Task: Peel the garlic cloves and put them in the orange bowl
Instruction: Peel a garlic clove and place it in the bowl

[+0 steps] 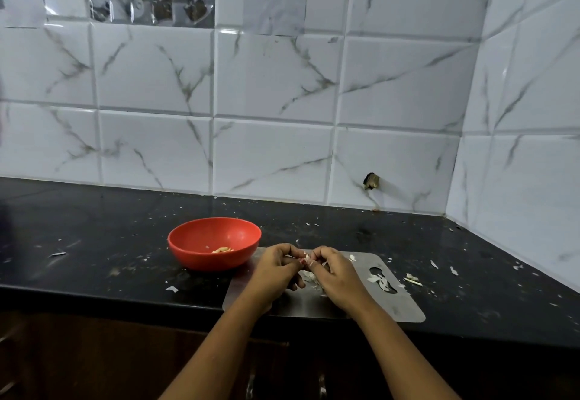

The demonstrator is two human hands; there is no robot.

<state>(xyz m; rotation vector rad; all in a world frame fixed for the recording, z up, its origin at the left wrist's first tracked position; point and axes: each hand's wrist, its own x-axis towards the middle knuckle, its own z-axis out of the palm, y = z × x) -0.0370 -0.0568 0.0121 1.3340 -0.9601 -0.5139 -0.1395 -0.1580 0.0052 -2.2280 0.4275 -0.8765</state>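
Over middle of board, between our fingertips: small pale garlic clove [306, 258], pinched from both sides by our left hand [276, 269] and our right hand [337, 277], fingers of both curled in, tips meeting. Beneath hands we see flat grey steel cutting board [370, 305], handle hole at right, papery white peel scraps [309, 277] on it. Just left of board, round orange plastic bowl [188, 255], few peeled cloves [222, 249] inside. All on black speckled stone counter [94, 242], peel flecks scattered right.

Bowl [214, 242]: smooth orange plastic. Board [317, 301]: brushed metal, dull sheen. Worktop [94, 236]: polished black stone. Wall tiles [276, 76]: glossy, marble-look.
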